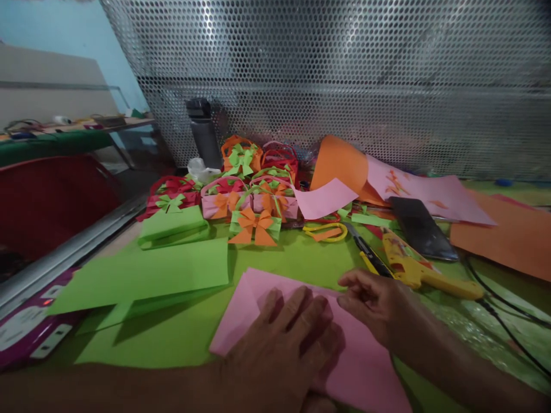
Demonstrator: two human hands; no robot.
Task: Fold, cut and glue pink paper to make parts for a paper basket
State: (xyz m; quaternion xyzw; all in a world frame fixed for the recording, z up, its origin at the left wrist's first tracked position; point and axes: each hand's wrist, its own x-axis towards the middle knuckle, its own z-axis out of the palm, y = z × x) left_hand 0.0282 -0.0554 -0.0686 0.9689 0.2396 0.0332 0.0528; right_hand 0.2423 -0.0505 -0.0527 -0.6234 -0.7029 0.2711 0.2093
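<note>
A folded pink paper sheet (pixel 365 361) lies on the green work surface in front of me. My left hand (pixel 288 338) rests flat on it, fingers stretched out and slightly spread, hiding its middle. At the sheet's far right edge is my right hand (pixel 370 304), its fingers curled in and the thumb close to the forefinger; no object shows in it. Just beyond that hand lie a black and yellow box cutter (pixel 370 255) and a yellow glue gun (pixel 424 275). Light green paper (pixel 159 269), folded over, lies to the left of the pink sheet.
Several small paper baskets with bows (pixel 253 221) stand at the back, near a dark bottle (pixel 204 135). Yellow-handled scissors (pixel 326 232), a phone (pixel 422 226) and orange paper (pixel 508 235) lie on the right. A purple device (pixel 34 321) sits at left; perforated metal (pixel 322 74) rises behind.
</note>
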